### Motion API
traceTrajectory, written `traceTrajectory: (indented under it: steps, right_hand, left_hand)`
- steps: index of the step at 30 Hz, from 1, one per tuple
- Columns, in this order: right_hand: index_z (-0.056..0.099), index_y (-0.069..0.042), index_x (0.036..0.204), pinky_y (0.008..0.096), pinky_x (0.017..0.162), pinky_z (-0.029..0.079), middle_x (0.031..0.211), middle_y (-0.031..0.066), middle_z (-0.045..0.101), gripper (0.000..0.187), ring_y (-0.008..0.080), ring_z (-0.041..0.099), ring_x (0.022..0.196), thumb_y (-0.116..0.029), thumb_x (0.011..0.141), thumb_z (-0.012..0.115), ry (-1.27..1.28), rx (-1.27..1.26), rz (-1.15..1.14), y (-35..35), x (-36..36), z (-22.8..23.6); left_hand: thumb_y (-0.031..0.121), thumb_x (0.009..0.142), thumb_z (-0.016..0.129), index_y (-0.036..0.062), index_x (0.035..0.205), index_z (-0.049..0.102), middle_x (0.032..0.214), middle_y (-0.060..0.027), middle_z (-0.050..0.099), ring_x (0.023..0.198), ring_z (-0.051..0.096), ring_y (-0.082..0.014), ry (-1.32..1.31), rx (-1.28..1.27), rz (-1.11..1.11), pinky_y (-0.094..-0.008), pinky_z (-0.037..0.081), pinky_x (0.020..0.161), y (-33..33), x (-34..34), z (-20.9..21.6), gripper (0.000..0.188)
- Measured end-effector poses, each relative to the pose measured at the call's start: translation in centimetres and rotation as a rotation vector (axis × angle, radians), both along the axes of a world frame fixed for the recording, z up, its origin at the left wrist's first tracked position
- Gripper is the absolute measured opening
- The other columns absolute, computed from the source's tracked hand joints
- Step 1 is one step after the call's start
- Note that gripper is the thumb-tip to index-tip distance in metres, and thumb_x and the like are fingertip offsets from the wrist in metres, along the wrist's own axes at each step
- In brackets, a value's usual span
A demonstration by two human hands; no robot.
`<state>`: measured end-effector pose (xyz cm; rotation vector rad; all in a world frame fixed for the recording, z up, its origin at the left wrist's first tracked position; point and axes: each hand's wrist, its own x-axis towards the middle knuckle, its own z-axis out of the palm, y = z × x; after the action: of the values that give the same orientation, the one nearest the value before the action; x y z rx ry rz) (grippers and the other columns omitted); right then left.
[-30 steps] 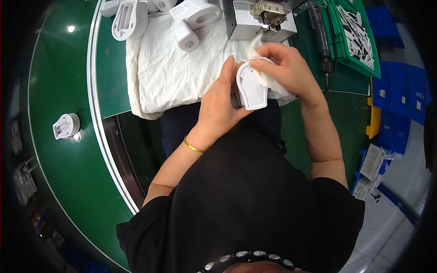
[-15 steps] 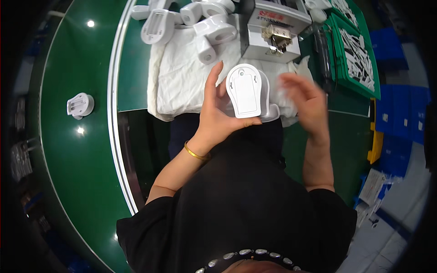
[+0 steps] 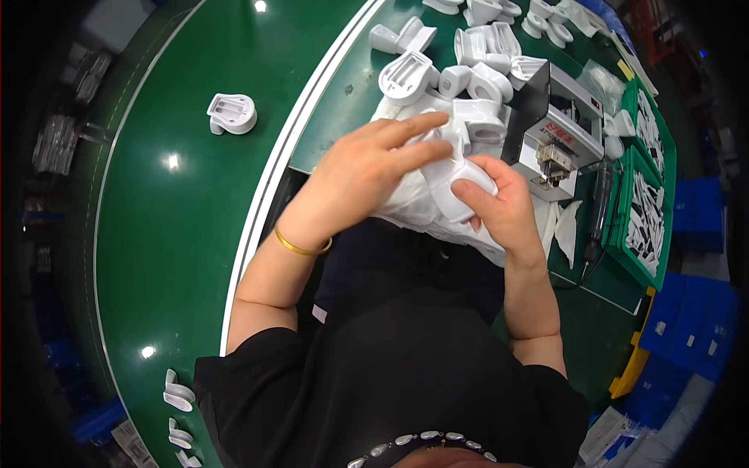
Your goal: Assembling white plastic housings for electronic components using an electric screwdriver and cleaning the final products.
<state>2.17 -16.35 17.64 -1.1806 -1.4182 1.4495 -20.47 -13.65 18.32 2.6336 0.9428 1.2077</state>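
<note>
My right hand (image 3: 503, 199) grips a glossy white plastic housing (image 3: 459, 195) with a rounded body, its thumb lying on top. My left hand (image 3: 363, 175), with a gold bangle on the wrist, reaches over the housing's far left side. Its fingers are stretched out and apart, with the tips at or just above the white plastic; whether they touch is unclear, and the thumb is hidden. Beneath both hands lies a white cloth (image 3: 412, 204). Just beyond it are more white housings, one with an open battery compartment (image 3: 407, 76) facing up.
A grey and black bench machine (image 3: 558, 129) stands right of the cloth. Farther right are a black electric screwdriver (image 3: 599, 207) and green bins (image 3: 655, 269) of small white and black parts. On the left, past a white rail (image 3: 265, 183), a green surface carries a white housing (image 3: 232, 114).
The view has turned, shifting the bench rightward. Earlier my left hand held a housing, cover side up, while my right hand moved empty; now my right hand grips one and my left fingers are stretched out.
</note>
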Motion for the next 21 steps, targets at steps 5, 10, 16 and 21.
traceTrajectory:
  steps: [5, 10, 16, 21]
  right_hand:
    - [0.041, 0.004, 0.142, 0.0274, 0.076, 0.054, 0.118, 0.0199, 0.065, 0.064, 0.0193, 0.068, 0.094, -0.020, 0.092, 0.071, 0.243, 0.279, 0.000, 1.4, -1.5, 0.9]
    - [0.045, 0.004, 0.139, 0.0267, 0.076, 0.053, 0.113, 0.0177, 0.067, 0.051, 0.0170, 0.067, 0.089, -0.010, 0.094, 0.065, 0.151, 0.227, 0.022, 0.2, -0.1, 0.8]
    - [0.055, 0.004, 0.129, 0.0255, 0.076, 0.053, 0.101, 0.0122, 0.070, 0.037, 0.0133, 0.066, 0.084, -0.007, 0.095, 0.063, 0.097, 0.159, 0.013, -1.6, 1.8, 1.0]
    - [0.059, 0.003, 0.124, 0.0247, 0.075, 0.053, 0.097, 0.0109, 0.070, 0.031, 0.0122, 0.066, 0.083, -0.007, 0.095, 0.063, 0.072, 0.140, -0.030, -3.1, 3.5, 1.1]
  left_hand:
    - [-0.002, 0.078, 0.068, 0.0064, 0.108, 0.059, 0.111, -0.0097, 0.065, 0.087, 0.067, -0.0249, -0.350, -0.179, 0.198, -0.0337, 0.054, 0.077, 7.8, -4.6, -0.2, 0.033]
    - [0.008, 0.080, 0.072, -0.0025, 0.112, 0.050, 0.107, -0.0209, 0.060, 0.098, 0.061, -0.0369, -0.661, -0.076, 0.850, -0.0424, 0.049, 0.089, 21.9, -13.6, -8.5, 0.041]
    - [0.010, 0.078, 0.074, -0.0078, 0.111, 0.049, 0.113, -0.0276, 0.057, 0.112, 0.056, -0.0439, -0.509, -0.256, 1.171, -0.0462, 0.046, 0.096, 22.2, -15.9, -12.0, 0.045]
    - [0.012, 0.074, 0.081, -0.0114, 0.130, 0.040, 0.131, -0.0313, 0.048, 0.123, 0.050, -0.0440, -0.207, -0.214, 1.159, -0.0461, 0.042, 0.106, 17.9, -14.0, -9.2, 0.074]
